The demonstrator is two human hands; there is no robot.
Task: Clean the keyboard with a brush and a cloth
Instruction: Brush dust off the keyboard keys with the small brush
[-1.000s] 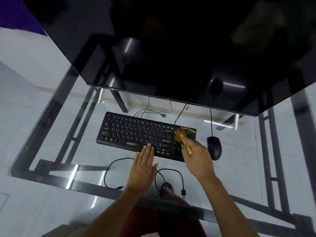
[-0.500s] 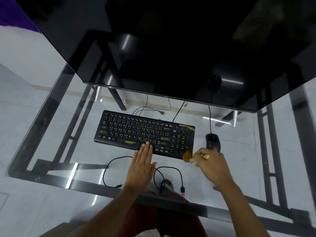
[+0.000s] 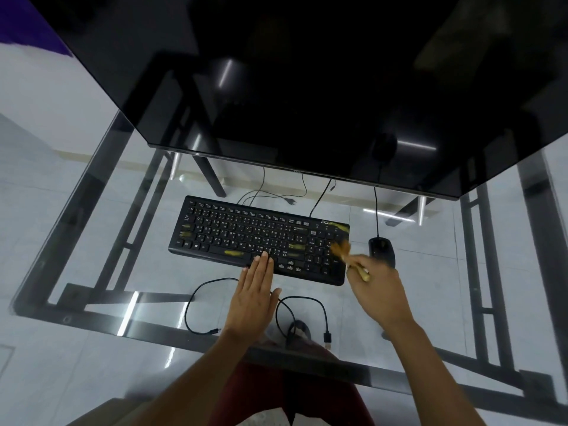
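Observation:
A black keyboard (image 3: 242,235) with yellowish smears lies on the glass desk. My left hand (image 3: 253,295) rests flat, fingers together, its fingertips on the keyboard's front edge near the space bar. My right hand (image 3: 379,290) grips a small brush (image 3: 345,253) by its pale handle. The tan bristles are blurred over the number pad at the keyboard's right end. No cloth is in view.
A black mouse (image 3: 382,250) sits just right of the keyboard, close to my right hand. A large dark monitor (image 3: 307,87) overhangs the back of the desk. A loose black USB cable (image 3: 313,305) loops on the glass desk (image 3: 92,272) in front of the keyboard.
My right hand swept the brush from the number pad down past the keyboard's front right corner, then back up onto the number pad. My left hand stayed in place.

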